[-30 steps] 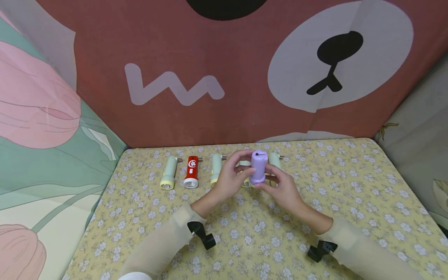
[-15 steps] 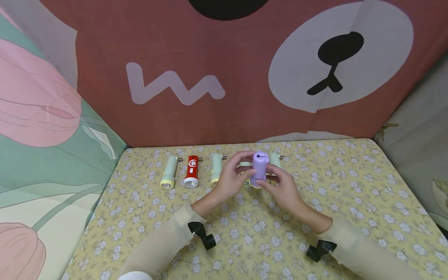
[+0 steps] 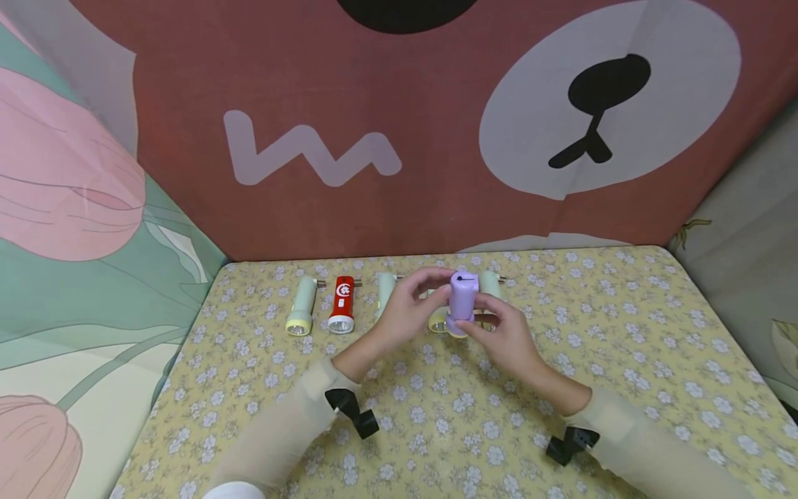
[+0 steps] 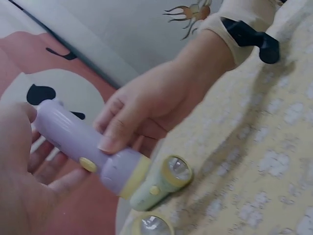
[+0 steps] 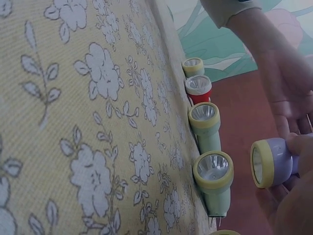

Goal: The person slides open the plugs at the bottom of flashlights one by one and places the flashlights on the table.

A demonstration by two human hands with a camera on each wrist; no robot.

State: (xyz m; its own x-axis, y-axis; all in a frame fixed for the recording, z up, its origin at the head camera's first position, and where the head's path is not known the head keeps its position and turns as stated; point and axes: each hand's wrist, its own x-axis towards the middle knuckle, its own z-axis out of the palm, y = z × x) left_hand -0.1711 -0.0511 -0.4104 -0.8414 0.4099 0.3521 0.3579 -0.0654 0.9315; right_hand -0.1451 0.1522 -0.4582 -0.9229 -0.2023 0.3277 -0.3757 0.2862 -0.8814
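A purple flashlight [image 3: 462, 299] with a yellow rim stands lens down between both hands, above the table. My right hand [image 3: 508, 336] pinches it near its head, thumb on the near side. In the left wrist view, that thumb lies just behind the wide purple head, and a yellow button [image 4: 88, 164] shows on the body. My left hand [image 3: 405, 308] is at the tail end, fingers loosely extended beside and behind the body. The right wrist view shows the lens [image 5: 257, 164] facing out beyond the right fingers.
Behind the hands, a row of flashlights lies on the flowered tablecloth [image 3: 436, 416]: a red flashlight [image 3: 342, 299] and several pale green ones, including the leftmost green flashlight [image 3: 303, 301]. Metal prongs stick out of some. A red bear-print cloth [image 3: 312, 222] hangs at the back.
The purple flashlight has tipped slightly and its base shifted a little. My left thumb has drawn back from its body, and the left forearm has moved slightly left. The right hand stays in place.
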